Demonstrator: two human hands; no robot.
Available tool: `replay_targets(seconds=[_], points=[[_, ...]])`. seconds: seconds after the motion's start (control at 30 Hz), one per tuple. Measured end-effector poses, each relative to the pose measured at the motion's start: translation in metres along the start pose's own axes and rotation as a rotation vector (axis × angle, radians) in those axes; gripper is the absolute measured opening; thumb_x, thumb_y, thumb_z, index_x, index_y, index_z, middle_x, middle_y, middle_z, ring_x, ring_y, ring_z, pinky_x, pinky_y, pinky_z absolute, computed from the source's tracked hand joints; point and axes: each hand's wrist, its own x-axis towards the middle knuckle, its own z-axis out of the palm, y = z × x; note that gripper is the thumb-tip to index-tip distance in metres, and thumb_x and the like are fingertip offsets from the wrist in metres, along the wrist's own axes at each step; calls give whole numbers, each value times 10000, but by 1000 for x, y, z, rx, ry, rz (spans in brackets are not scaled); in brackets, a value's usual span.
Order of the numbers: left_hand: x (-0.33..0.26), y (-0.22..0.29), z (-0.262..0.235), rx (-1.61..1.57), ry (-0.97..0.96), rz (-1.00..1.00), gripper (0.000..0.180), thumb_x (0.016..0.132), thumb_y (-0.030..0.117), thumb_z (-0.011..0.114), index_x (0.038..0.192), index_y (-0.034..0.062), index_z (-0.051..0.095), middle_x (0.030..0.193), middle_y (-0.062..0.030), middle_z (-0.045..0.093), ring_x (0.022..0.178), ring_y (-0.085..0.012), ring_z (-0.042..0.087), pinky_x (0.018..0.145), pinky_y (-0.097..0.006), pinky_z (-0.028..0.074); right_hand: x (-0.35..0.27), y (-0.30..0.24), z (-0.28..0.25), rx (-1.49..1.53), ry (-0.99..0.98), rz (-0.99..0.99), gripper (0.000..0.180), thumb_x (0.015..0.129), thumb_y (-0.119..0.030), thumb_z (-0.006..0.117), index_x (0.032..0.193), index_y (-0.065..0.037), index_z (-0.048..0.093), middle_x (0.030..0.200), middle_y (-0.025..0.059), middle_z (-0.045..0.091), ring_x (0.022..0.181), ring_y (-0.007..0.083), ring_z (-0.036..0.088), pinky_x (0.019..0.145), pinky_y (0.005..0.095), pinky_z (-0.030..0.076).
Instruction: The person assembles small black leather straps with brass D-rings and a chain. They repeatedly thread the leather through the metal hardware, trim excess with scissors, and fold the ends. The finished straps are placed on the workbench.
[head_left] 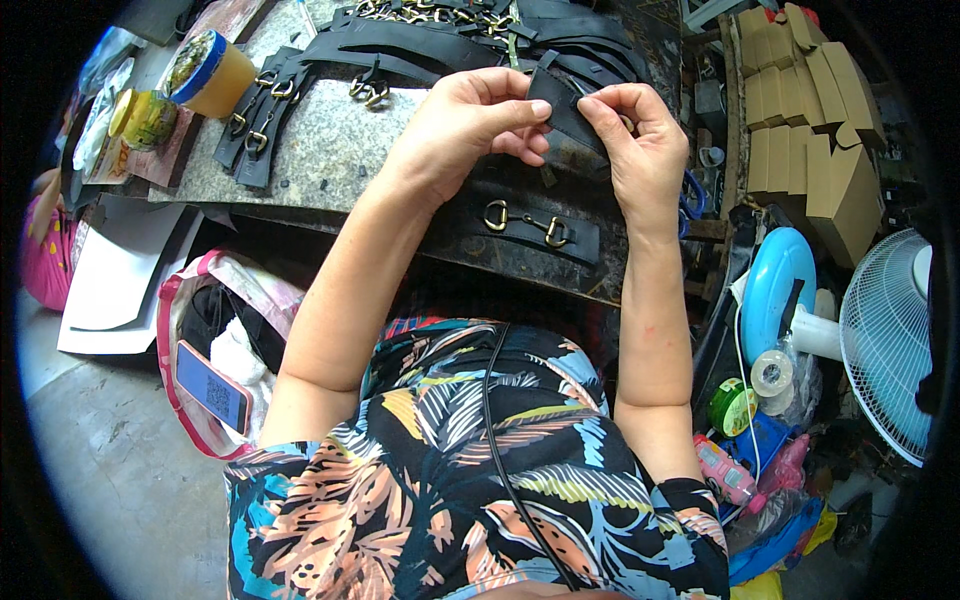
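Above the near edge of the workbench, both my hands are closed on one black leather-like strap (pixel 567 112). My left hand (pixel 470 118) pinches its left side between thumb and fingers. On the other side, the thumb and index finger of my right hand (pixel 640 135) grip it, and a bit of brass metal shows by those fingers. Just below lies another black strap (pixel 525 226) with two brass buckle-like fittings. Behind my hands, a pile of black straps (pixel 400 45) with brass hardware spreads along the bench. My fingers hide part of the held strap.
The speckled grey bench top (pixel 330 135) carries more fitted straps (pixel 260 125), a blue-rimmed tub (pixel 213 75) and a yellow jar (pixel 148 120). Cardboard boxes (pixel 810 110) and a white fan (pixel 885 335) stand right. A bag (pixel 180 390) holding a phone (pixel 212 386) sits lower left.
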Motion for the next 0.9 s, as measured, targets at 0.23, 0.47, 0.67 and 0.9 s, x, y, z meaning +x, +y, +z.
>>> replay_targets(seconds=[0.23, 0.47, 0.67, 0.9], points=[[0, 0, 2, 2, -35, 2, 131, 967, 123, 693, 1029, 8, 681, 859, -59, 701, 754, -137, 725, 707, -256, 631, 1, -1, 1, 81, -83, -22, 116, 897, -100, 779, 947, -22, 708, 901, 27, 715, 836, 107, 661, 779, 260, 536], [-4, 6, 3, 131, 80, 53, 175, 991, 197, 686, 1014, 23, 688, 737, 17, 626, 590, -53, 571, 530, -197, 451, -2, -7, -7, -23, -123, 7, 114, 925, -121, 744, 988, -31, 715, 951, 47, 721, 915, 141, 679, 837, 283, 529], [-31, 14, -3, 88, 190, 108, 167, 957, 139, 706, 1022, -14, 684, 783, -22, 662, 621, -70, 612, 559, -208, 528, -10, -16, -43, -589, -168, -215, 212, 945, -217, 684, 1116, -107, 741, 1157, 91, 697, 1126, 279, 619, 957, 404, 492], [-58, 17, -11, -101, 109, -63, 148, 952, 92, 707, 1029, -4, 623, 858, -94, 700, 728, -146, 730, 662, -259, 638, -23, -42, -94, -1127, -316, 261, 326, 834, -245, 773, 1120, -111, 693, 907, 73, 686, 867, 276, 665, 773, 413, 521]])
